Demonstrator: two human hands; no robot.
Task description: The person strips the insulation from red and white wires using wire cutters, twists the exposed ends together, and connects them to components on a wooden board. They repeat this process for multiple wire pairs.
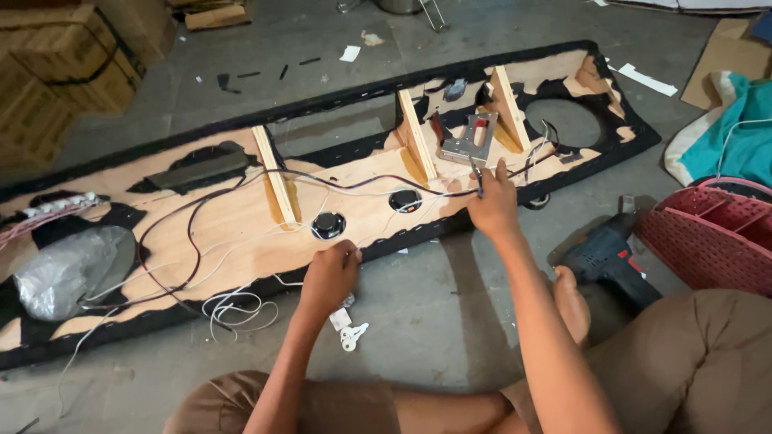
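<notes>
A long plywood panel (241, 217) with black fabric edging lies on the concrete floor, with upright wooden ribs, round black fittings and red, black and white wires across it. My left hand (328, 276) rests curled at the panel's near edge, just below a round black fitting (328, 226); whether it holds anything is unclear. My right hand (493, 205) pinches a thin dark tool or wire end (478, 178) over the wires, just in front of a grey metal bracket (468, 142) set between two ribs.
A dark cordless drill (605, 259) lies on the floor to the right, beside a red plastic basket (712, 237). A small white part (347, 331) lies near my knee. Cardboard boxes (64, 64) stand far left; silver plastic wrap (68, 269) covers the panel's left end.
</notes>
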